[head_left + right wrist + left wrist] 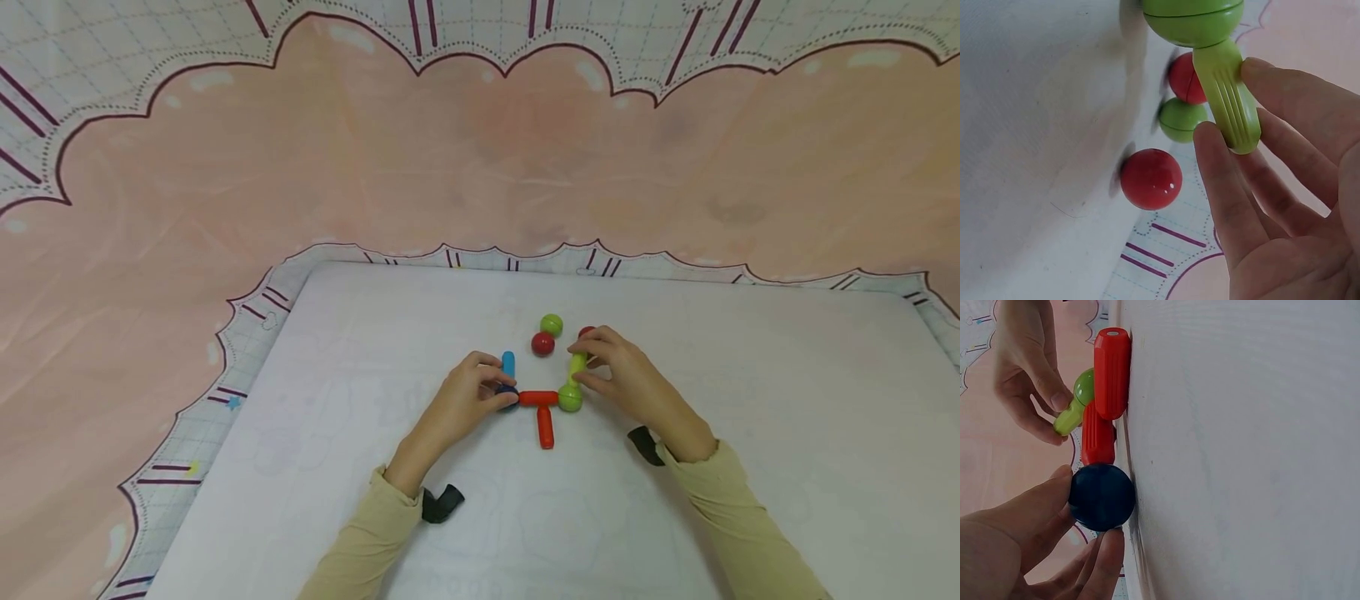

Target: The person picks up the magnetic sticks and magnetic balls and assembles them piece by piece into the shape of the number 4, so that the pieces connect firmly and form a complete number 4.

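So, red ball [543, 343] and green ball [551, 324] sit beyond; our right hand [622, 371] pinches the lime rod [1227, 97], long axis pointing away; left hand [475, 392] grips navy ball [1102, 497].

You have five glossy balls before you: two red balls [543, 343] [1151, 179], two green balls [551, 325] [570, 400] and one dark blue ball [1102, 497]. You also have four short rods: two red rods [538, 398] [545, 427], one light blue rod [508, 365] and one yellow-green rod [1229, 94].
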{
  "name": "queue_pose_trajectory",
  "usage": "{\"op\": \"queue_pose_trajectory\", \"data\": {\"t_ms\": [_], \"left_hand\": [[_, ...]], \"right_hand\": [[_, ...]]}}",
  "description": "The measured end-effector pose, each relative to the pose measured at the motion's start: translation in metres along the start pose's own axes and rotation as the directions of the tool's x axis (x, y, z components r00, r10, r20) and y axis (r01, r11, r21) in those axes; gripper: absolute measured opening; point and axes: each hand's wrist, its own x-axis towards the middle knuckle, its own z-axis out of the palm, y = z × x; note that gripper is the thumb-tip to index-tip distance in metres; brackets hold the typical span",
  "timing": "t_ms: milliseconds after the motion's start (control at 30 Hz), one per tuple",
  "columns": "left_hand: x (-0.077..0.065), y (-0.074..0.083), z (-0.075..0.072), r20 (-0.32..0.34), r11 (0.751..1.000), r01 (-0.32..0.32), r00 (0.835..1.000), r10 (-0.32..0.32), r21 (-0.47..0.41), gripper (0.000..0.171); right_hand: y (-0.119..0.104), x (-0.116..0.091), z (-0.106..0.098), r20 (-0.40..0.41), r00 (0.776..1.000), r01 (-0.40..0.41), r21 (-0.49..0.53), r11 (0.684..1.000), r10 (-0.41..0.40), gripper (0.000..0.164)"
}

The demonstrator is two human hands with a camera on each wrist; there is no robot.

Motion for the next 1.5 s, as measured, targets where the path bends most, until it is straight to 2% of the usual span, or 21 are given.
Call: {"op": "queue_pose_trajectory", "data": {"t_ms": [433, 667, 933, 1167, 1500], "left_hand": [[0.002, -0.001, 0.001, -0.003, 1.0, -0.004, 1.0, 0.004, -0.012, 0.017], [0.002, -0.001, 0.0, 0.011, 1.0, -0.01, 1.0, 0.01, 0.011, 0.021], [0.001, 0.0, 0.0, 0.031, 1.0, -0.015, 0.999, 0.014, 0.01, 0.025], [0.001, -0.001, 0.0, 0.031, 1.0, -0.018, 0.999, 0.018, 0.009, 0.026], [0.002, -0.003, 0.0, 0.037, 1.0, -0.016, 0.999, 0.016, 0.018, 0.027]], "right_hand": [[0.001, 0.0, 0.006, 0.044, 0.999, -0.02, -0.058, 0.998, 0.023, 0.042], [0.001, 0.0, 0.009, 0.057, 0.998, -0.015, -0.071, 0.997, 0.019, 0.043], [0.003, -0.001, 0.014, 0.072, 0.997, 0.006, -0.096, 0.995, 0.001, 0.039], [0.004, 0.0, 0.016, 0.108, 0.994, -0.022, -0.102, 0.995, 0.033, 0.039], [0.007, 0.0, 0.019, 0.124, 0.992, 0.018, -0.111, 0.994, -0.004, 0.035]]}}
